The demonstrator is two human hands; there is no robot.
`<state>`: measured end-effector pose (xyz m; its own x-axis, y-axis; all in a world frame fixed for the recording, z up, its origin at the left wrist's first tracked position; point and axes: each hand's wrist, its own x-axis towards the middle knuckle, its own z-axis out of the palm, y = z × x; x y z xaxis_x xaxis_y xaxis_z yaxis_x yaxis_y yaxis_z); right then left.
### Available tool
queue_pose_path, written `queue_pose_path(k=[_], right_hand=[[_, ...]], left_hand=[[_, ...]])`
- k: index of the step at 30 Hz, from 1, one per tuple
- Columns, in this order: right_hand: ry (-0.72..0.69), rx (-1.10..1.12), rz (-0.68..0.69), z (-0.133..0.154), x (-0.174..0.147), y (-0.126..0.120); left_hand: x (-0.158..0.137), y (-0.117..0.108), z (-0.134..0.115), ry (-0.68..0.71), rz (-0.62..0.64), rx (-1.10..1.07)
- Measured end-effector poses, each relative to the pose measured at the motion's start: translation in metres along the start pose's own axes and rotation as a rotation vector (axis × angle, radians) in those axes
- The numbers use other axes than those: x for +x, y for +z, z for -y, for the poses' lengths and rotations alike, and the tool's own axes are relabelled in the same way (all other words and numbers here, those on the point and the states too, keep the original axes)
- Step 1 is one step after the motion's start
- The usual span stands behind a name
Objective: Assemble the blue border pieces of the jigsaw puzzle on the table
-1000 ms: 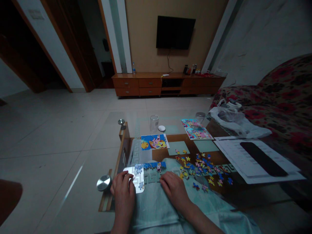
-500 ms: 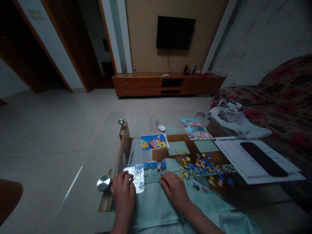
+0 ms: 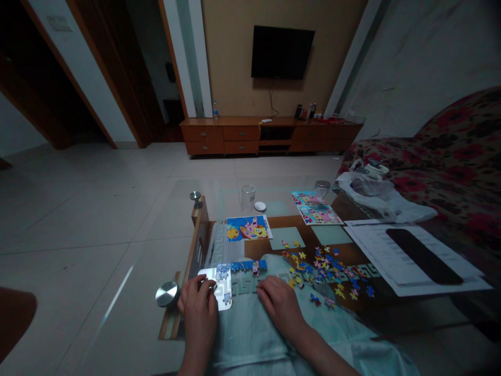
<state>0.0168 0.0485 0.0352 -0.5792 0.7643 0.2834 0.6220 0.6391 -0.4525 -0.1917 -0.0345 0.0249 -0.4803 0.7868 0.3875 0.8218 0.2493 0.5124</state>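
Observation:
A white card with rounded corners lies at the table's left front, with pale blue jigsaw pieces on its upper part and a single one lower down. My left hand rests over its left edge, fingers bent and slightly apart, holding nothing that I can see. A joined strip of blue pieces runs right from the card, with a pink figure piece just below it. At the table's front edge my right hand rests with curled fingers together; nothing shows in them. Loose jigsaw pieces lie scattered beyond it.
Behind the strip lies a cartoon picture sheet; two more pictures are farther right. A glass jar and white lid stand at the back. Papers, a dark phone-like slab and a plastic bag occupy the right side.

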Motion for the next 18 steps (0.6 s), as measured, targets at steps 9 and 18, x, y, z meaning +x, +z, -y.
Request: queue_pose_path(k=[9, 18], right_hand=[[0.009, 0.007, 0.014, 0.0022, 0.001, -0.003], [0.022, -0.002, 0.026, 0.0023, 0.0007, -0.0021]], left_hand=[[0.0001, 0.0006, 0.001, -0.01, 0.025, 0.008], [-0.0003, 0.0025, 0.004, 0.019, -0.007, 0.001]])
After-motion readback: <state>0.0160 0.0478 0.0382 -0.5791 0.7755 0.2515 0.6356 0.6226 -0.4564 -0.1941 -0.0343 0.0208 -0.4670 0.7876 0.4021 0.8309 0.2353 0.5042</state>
